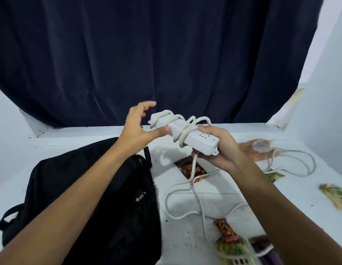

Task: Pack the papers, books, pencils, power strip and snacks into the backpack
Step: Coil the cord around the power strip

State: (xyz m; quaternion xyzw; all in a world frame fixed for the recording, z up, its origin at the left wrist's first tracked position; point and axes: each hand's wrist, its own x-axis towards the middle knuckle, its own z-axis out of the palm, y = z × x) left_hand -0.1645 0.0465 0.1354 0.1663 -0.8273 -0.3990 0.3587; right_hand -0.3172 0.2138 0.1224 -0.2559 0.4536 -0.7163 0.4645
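Observation:
A white power strip is held up over the table with several loops of its own white cord wound around it. My right hand grips its near end. My left hand is spread beside the far end, its thumb touching the strip and its fingers apart above it. The rest of the cord trails down onto the table. A black backpack lies at the left under my left forearm. Snack packets lie around: a brown one, a red one and a green-yellow one.
The white table ends at a dark blue curtain behind it. The cord's far part and its plug lie at the right on a clear orange-tinted bag. More packets and a dark object sit at the bottom right edge.

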